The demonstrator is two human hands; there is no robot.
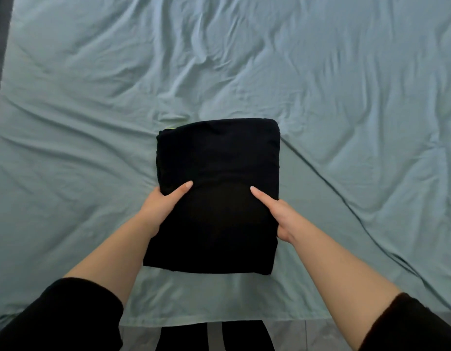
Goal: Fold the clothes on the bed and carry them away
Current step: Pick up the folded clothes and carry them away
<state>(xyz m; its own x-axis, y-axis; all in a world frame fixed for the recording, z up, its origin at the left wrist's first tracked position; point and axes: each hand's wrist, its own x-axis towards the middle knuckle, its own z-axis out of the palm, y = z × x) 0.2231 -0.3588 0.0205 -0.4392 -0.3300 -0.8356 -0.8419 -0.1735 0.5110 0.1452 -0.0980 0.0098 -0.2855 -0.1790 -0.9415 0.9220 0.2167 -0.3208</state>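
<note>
Head view showed me the bed (346,97), its pale green sheet creased. The folded black garment (216,160) sat by the middle of its near edge. My left hand (166,202) and right hand (278,215) gripped its sides, thumbs on top.
</note>
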